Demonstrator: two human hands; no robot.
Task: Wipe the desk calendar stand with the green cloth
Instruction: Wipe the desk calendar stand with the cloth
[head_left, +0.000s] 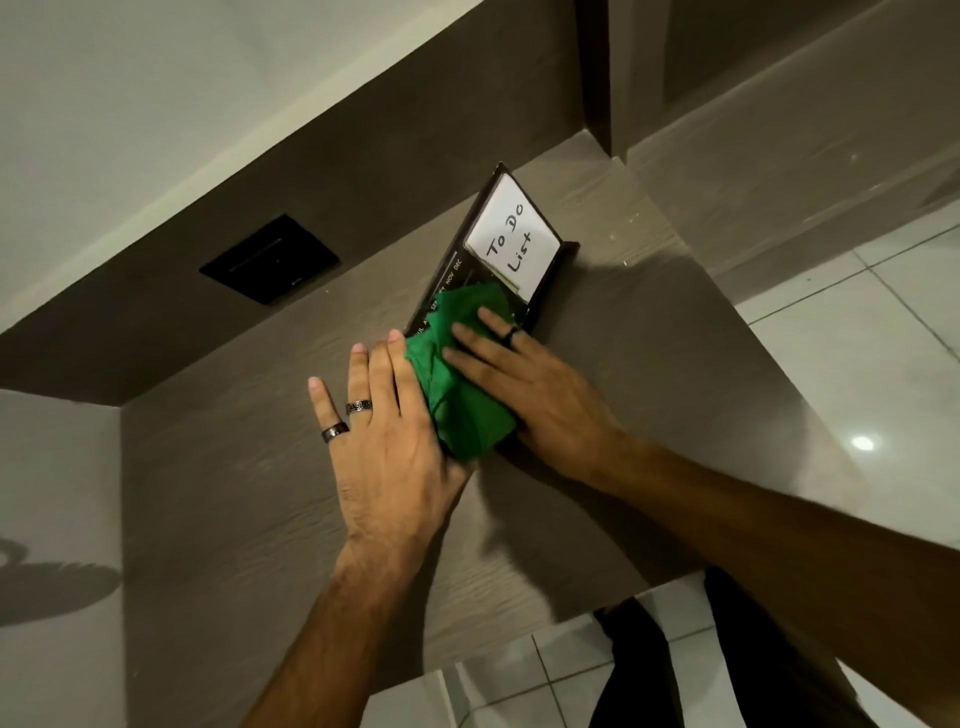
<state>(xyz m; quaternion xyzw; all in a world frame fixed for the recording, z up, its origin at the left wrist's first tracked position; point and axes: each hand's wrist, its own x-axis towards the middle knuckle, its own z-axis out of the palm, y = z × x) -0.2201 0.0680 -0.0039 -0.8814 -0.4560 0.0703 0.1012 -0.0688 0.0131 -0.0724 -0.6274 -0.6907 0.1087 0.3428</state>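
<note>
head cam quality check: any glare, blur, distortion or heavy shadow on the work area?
Head view: wide-angle tilt, the desk edges run skewed; one glare spot on the floor tile; dim warm light, soft shadows under both arms; slight blur on the right hand and green cloth, left hand sharper; the "To Do List" note on the calendar stand reads clearly.

We are seeing the worktop (249, 519) lying bare to the left of and in front of our hands, giving wide room to pass. The calendar stand (447, 280) is standing near the back wall panel (363, 171), so only a narrow strip is staying free behind it. Our left hand (384, 457) is blocking the stand's left side, our right hand (540, 395) and the green cloth (462, 384) are covering its lower face. To its right, the worktop is lying open up to the edge.
</note>
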